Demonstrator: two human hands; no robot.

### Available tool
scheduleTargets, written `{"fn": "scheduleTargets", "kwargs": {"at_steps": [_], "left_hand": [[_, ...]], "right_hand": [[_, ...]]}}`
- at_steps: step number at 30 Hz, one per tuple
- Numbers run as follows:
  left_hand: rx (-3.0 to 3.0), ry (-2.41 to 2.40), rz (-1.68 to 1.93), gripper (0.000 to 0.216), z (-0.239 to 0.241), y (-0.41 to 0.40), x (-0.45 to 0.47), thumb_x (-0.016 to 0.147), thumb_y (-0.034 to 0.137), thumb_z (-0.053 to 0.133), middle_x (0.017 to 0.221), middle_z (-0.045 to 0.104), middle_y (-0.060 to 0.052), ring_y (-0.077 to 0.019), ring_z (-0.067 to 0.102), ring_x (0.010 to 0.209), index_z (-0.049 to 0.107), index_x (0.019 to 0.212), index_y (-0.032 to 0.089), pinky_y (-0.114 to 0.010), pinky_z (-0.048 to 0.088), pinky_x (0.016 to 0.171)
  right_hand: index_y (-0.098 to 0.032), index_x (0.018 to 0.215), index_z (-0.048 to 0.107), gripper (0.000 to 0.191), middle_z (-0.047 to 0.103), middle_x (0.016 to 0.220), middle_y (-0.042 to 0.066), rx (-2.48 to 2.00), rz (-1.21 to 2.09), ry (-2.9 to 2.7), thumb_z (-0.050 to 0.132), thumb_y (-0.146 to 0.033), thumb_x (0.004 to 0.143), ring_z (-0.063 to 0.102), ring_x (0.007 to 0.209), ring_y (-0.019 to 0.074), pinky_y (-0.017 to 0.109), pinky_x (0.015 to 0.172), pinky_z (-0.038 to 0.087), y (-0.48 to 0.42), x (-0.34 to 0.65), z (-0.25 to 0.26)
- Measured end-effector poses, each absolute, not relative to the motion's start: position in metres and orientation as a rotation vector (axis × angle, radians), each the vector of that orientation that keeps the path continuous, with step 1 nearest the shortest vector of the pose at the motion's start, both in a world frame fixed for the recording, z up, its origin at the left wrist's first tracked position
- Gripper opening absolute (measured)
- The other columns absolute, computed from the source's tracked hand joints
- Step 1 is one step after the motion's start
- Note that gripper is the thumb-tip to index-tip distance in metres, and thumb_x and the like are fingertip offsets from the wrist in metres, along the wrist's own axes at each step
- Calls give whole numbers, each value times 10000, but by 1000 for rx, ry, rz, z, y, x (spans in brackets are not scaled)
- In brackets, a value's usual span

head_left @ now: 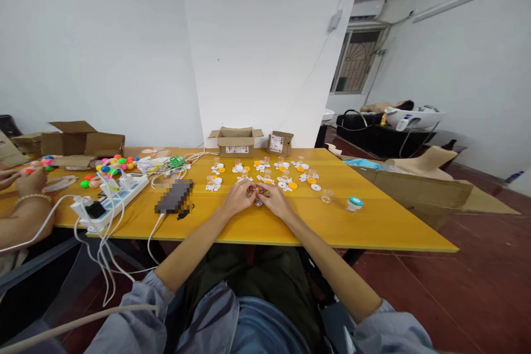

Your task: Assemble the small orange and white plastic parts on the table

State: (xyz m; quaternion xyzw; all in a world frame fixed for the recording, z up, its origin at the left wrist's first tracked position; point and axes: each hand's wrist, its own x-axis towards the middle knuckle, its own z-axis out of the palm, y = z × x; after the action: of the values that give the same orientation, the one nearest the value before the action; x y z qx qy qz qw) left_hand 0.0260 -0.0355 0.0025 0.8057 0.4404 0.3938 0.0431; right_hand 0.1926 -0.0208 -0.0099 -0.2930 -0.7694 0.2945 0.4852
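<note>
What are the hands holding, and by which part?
The left hand and right hand appear to hold a small piece between them; its kind and gripped part are unclear.

White discs [316, 187], teal lid [355, 200], yellow table [385, 227]

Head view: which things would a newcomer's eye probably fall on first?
Probably the left hand and right hand, meeting at a small, mostly hidden item near the front of the yellow table. White pieces and orange pieces lie scattered beyond them. Bright balls stand out at left, a teal-lidded jar at right.
</note>
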Motion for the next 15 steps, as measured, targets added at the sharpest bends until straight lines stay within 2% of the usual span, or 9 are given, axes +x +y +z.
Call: {"fn": "scheduleTargets", "kwargs": {"at_steps": [7,15], "left_hand": [[2405,1311,1208,59,4,-33,25,804,183,597,725,654,2,-138,589,671,651,809,204,-257,496,703],[2353,1257,1239,52,8,-36,27,761,154,577,694,618,15,-125,554,637,594,746,201,-249,477,666]], "right_hand": [[-252,946,751,302,722,835,11,-737,573,-1961,564,-105,760,645,764,179,294,733,530,-17,194,-14],[-244,942,740,309,710,831,13,-745,541,-1980,539,-101,755,626,767,179,286,717,514,-16,193,-17]]}}
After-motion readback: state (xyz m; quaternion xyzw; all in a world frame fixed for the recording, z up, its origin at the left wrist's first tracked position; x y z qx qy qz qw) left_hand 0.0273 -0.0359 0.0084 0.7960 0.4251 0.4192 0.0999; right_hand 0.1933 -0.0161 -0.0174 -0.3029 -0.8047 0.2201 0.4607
